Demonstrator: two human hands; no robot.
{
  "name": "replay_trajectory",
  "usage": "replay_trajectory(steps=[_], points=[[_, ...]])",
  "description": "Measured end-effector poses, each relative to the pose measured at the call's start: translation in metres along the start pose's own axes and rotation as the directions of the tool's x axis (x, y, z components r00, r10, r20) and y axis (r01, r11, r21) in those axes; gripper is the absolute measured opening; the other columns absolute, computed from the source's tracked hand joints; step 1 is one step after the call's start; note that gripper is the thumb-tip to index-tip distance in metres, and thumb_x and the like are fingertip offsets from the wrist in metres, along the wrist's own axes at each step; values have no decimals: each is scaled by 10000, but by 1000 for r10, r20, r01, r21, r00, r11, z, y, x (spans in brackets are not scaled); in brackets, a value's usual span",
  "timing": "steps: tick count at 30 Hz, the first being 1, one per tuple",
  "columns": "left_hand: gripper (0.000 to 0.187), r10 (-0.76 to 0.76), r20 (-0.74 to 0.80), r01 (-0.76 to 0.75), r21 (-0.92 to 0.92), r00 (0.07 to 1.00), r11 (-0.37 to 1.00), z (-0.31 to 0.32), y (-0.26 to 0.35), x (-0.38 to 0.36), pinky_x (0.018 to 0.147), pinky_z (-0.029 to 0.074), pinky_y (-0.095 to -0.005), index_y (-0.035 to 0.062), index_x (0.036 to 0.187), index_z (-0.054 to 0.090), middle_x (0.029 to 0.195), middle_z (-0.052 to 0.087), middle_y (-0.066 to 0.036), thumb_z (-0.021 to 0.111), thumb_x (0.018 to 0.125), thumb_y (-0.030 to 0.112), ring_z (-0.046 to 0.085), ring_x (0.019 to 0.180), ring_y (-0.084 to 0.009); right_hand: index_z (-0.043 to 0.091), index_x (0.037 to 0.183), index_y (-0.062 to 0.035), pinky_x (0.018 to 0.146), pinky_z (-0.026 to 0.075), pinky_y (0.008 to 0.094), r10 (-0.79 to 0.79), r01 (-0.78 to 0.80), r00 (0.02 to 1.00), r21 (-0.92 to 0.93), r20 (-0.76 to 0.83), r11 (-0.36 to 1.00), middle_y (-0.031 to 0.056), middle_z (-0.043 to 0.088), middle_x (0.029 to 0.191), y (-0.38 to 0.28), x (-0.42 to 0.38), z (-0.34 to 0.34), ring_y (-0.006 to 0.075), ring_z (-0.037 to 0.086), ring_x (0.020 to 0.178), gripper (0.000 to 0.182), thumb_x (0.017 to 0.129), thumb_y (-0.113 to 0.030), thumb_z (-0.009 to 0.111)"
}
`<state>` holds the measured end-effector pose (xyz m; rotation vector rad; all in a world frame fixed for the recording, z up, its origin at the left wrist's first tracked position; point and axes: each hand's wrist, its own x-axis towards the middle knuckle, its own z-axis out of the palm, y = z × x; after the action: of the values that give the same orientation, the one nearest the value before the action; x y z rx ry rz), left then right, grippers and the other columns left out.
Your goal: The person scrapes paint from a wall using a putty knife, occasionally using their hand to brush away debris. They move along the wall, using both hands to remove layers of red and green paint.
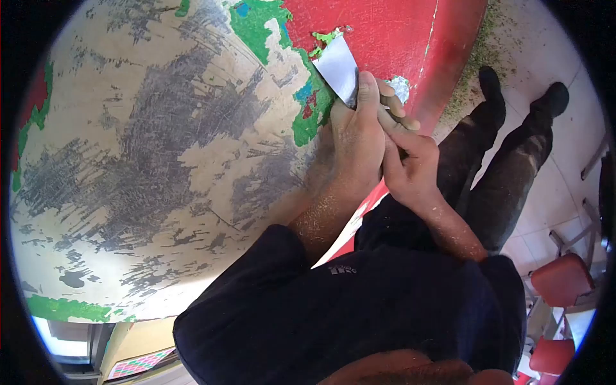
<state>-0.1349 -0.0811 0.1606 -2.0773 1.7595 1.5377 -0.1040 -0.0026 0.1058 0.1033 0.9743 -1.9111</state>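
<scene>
"Where does the blade lie from you?"

"Just beyond my hands, ahead and slightly to the left. It's a flat, silvery metal scraper blade [337,70], narrow towards me and widening to its front edge. Its long axis slants forward and left, away from my body."

"What's at that front edge?"

"A ragged curl of bright green paint [326,38], beside glossy red paint [385,35] on the big rounded panel. To the left, the panel shows a worn beige and grey surface [173,122]."

"Which hand is nearer?"

"My left hand [360,144]. It's closed round the scraper's near end, thumb laid straight along the blade's base, fingers curled round the right side. The handle is hidden inside my grip."

"And the other?"

"My right hand [414,170] is pressed against the left from the right side, its fingers partly bent. Whether it has hold of the handle too, I can't tell."

"Any gap between them?"

"Hardly any; they touch along the fingers, and my wrists angle apart towards me. Both hands are bare, with pale dust on my forearms."
</scene>
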Motion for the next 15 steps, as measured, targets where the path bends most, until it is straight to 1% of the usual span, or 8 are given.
replay_trajectory(steps=[3,4,5,7,8,11,12,15], points=[[348,-161,73,161,11,984,987,-15,-25,-10,539,475,-344,59,870,457,672,476,-70,342,1006,358,543,557,-212,580,1223,-28,559,440,229,37,-39,997,-28,-71,999,152,589,689,14,-32,2,64,515,604,360,868,-20,517],[358,-223,68,220,47,972,974,-20,-34,-8,553,485,-340,57,868,467,680,491,-71,342,1006,363,563,557,-219,582,1217,-20,571,448,240,-22,13,994,-83,-107,996,160,602,714,21,-34,5,72,527,618,352,871,-27,520],[362,-196,83,196,18,977,981,-23,-36,-5,553,486,-338,56,862,467,677,491,-70,345,1005,366,563,556,-218,584,1211,-12,583,456,251,-81,60,986,-141,-143,988,169,615,738,28,-36,7,79,540,633,344,874,-33,522],[370,-133,138,140,-49,982,989,-11,-24,4,551,486,-334,54,850,467,672,489,-68,352,1003,370,564,555,-218,585,1211,-14,599,467,265,2,-22,991,-146,-136,989,195,628,782,14,-21,3,87,562,662,342,876,-39,520],[388,-61,146,63,-8,987,998,-2,-9,11,540,479,-334,51,828,468,666,482,-66,358,1001,380,552,547,-211,596,1200,-24,616,489,292,-91,67,979,-135,-183,989,216,624,829,10,-6,4,150,608,648,342,865,-41,528],[399,-12,184,14,-12,983,1000,-1,-1,9,534,474,-336,51,818,468,661,477,-64,359,1000,390,542,538,-206,609,1179,-24,628,506,311,-144,93,981,-332,-132,939,231,621,871,5,-2,3,247,635,644,350,835,-23,541],[404,-76,162,74,21,984,997,-10,-16,4,539,470,-333,53,817,468,658,475,-63,359,998,398,540,540,-201,615,1164,-19,615,508,318,-316,229,933,-390,-173,892,229,619,867,17,-13,5,317,622,625,367,802,-4,557],[391,-164,154,143,141,974,980,-24,-28,-5,549,465,-326,53,834,471,653,471,-60,372,996,394,540,554,-194,613,1168,-20,596,502,314,-257,169,945,-369,-202,914,228,614,853,18,-26,12,306,624,622,369,802,-3,566]])
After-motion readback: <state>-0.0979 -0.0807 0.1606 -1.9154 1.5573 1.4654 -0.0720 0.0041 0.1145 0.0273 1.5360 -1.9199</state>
